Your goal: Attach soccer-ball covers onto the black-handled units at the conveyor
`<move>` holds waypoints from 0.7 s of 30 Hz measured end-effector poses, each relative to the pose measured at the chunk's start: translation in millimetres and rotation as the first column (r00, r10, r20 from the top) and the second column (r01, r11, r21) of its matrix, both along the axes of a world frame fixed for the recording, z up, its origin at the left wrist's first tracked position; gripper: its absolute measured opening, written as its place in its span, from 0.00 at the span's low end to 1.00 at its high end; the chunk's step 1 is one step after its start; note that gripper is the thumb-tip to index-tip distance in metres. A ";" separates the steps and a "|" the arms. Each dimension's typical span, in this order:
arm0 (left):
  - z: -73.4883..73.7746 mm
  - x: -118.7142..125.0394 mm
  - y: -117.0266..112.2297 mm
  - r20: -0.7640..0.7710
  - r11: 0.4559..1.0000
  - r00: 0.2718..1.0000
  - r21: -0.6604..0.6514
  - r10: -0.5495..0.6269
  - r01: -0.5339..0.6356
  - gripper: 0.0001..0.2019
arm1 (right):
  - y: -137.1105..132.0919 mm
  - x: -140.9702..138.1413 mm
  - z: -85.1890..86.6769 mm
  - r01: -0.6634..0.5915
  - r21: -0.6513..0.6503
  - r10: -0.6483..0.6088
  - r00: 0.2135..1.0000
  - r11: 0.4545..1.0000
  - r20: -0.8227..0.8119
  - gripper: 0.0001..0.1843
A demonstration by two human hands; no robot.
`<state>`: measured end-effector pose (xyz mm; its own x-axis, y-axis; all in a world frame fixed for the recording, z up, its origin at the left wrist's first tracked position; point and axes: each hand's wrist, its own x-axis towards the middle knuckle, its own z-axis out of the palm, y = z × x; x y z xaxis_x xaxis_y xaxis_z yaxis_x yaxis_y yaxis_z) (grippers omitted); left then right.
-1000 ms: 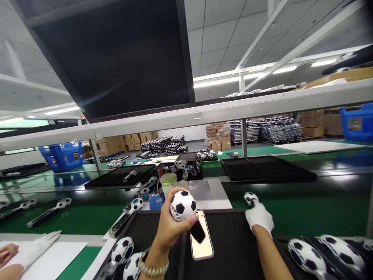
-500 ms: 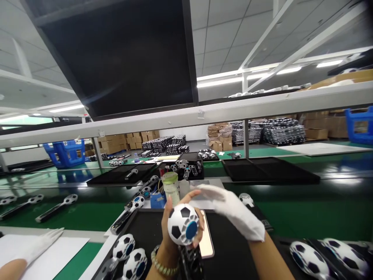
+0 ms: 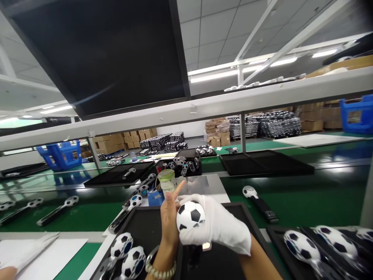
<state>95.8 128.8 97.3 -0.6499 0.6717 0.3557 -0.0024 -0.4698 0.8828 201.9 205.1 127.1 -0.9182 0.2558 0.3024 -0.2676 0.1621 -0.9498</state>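
Football-headed unit (image 3: pixel 190 215): held above the black tray (image 3: pixel 140 225) at centre, its dark handle hanging down. Right hand (image 3: pixel 217 230), white-gloved, is curled round the ball head from the right and beneath, grasping it. Left hand (image 3: pixel 169 217), bare, lies against the ball's left side with the index finger raised; its remaining fingers are hidden, so its grip cannot be told. Two similar units (image 3: pixel 128 253) lie in the tray's near left corner; another (image 3: pixel 258 200) lies on the green belt (image 3: pixel 314 202)

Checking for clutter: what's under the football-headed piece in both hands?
Under the football-headed piece: the black tray and a pale corner of something flat below the gloved right hand. It and the left hand cover the rest.
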 end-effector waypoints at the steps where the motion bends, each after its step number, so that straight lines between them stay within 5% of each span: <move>1: 0.8 2.5 0.3 -0.019 0.999 0.999 -0.017 0.034 -0.034 0.36 | -0.7 0.6 1.3 0.043 0.020 -0.043 0.999 0.999 0.001 0.22; 5: 6.1 23.9 -1.7 0.013 0.995 0.998 0.080 -0.067 0.066 0.35 | -9.8 1.4 8.4 0.324 0.020 -0.322 0.944 0.946 -0.065 0.22; 9: 12.9 39.5 -10.1 0.117 0.974 0.988 0.214 -0.101 0.074 0.31 | -27.3 -8.3 3.6 0.445 -0.109 -0.458 0.870 0.889 -0.183 0.32; 12: 16.7 34.9 -20.1 0.107 0.958 0.988 0.276 -0.110 0.076 0.28 | -40.7 -16.5 -5.7 0.442 -0.070 -0.446 0.866 0.894 -0.227 0.38; 15: 15.8 23.0 -28.0 0.132 0.963 0.979 0.242 -0.154 0.119 0.27 | -48.5 -19.3 -12.5 0.431 0.056 -0.408 0.884 0.901 -0.227 0.34; 21: 4.1 19.8 -33.2 0.077 0.983 0.995 0.176 -0.062 0.047 0.41 | -52.1 -4.9 -3.2 0.506 0.220 -0.427 0.844 0.834 -0.323 0.24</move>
